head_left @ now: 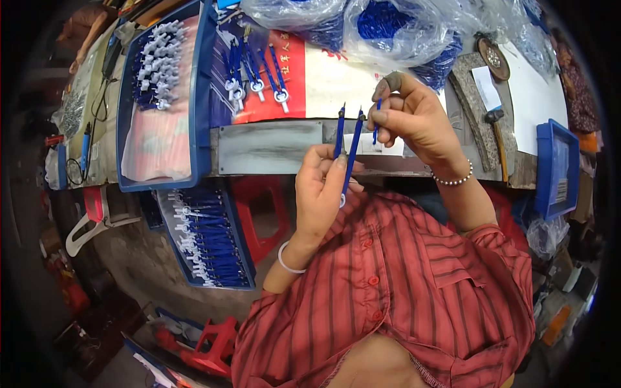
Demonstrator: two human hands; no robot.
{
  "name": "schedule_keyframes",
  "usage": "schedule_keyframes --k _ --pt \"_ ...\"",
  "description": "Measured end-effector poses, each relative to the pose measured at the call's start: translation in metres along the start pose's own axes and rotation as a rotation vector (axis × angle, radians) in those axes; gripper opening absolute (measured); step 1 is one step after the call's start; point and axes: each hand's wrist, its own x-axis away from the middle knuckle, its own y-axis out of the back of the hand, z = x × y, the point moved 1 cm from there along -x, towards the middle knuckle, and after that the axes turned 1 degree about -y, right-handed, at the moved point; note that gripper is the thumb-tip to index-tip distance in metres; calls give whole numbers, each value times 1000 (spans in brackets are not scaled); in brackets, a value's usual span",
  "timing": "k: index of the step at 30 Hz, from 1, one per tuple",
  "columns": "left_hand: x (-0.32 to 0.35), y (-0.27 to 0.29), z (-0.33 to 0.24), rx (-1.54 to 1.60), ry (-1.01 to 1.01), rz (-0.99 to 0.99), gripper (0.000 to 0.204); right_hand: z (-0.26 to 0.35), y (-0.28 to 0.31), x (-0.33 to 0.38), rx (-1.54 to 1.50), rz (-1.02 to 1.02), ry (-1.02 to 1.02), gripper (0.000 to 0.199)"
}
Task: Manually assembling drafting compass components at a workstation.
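Note:
My left hand (pixel 315 194) is closed round a blue drawing compass (pixel 352 155) in front of my chest. Its two legs point up and stand slightly apart, with dark metal tips, and its pale round head hangs down by my fingers. Just to the right, my right hand (pixel 417 115) pinches a thin, short blue stick (pixel 375 137) between thumb and fingers, close beside the compass tips but apart from them. What exactly this stick is I cannot make out. More blue compasses with white heads (pixel 257 85) lie on the bench beyond my left hand.
A blue tray (pixel 202 97) at the left bears compasses with white heads; a lower tray (pixel 242 258) carries many more. Clear bags (pixel 427 45) of blue parts stand at the back. A hammer (pixel 498 139) and a small blue bin (pixel 546 168) are at the right.

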Motion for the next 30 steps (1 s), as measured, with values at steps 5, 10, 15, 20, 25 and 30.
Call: schedule_keyframes --k 5,10,15,20,25,30 --pt "3 -7 1 -78 58 26 18 -8 -7 18 55 4 -29 24" --pt "3 -10 4 -102 77 20 19 -21 -10 25 179 18 86 19" --pt "3 -13 8 -92 75 -15 17 -31 -16 28 342 4 220 16" --pt "4 -11 11 -123 25 2 18 -42 -15 26 511 -11 309 14" --pt "5 -5 16 -191 -19 -11 17 -49 -21 25 678 -31 454 14" --pt "7 4 24 -244 -42 12 16 -57 -21 22 869 -64 761 30"
